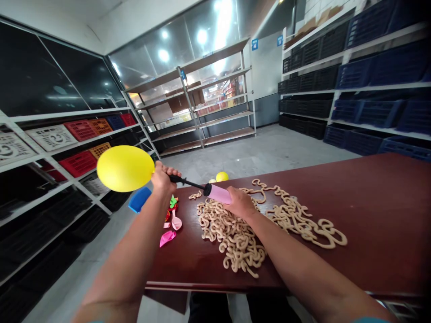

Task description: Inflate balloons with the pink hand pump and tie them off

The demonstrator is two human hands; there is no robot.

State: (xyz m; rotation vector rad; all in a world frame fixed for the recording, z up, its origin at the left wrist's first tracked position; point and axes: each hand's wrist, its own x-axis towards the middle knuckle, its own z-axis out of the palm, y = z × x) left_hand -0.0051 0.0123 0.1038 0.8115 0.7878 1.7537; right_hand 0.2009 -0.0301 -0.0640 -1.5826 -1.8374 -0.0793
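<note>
A swollen yellow balloon is at the left, its neck at the fingers of my left hand. That hand is closed around the black end of a balloon pump. The pump's black rod is drawn out of its pink barrel. My right hand wraps the barrel's other end, above a heap of tan, curly, rope-like pieces. Left of the heap lie a pale pink limp balloon and a bright pink one.
The dark red table spans the front, with more tan strands at right. Beyond its far edge is another yellow balloon. A blue object shows past the left edge. Shelves with crates stand on both sides.
</note>
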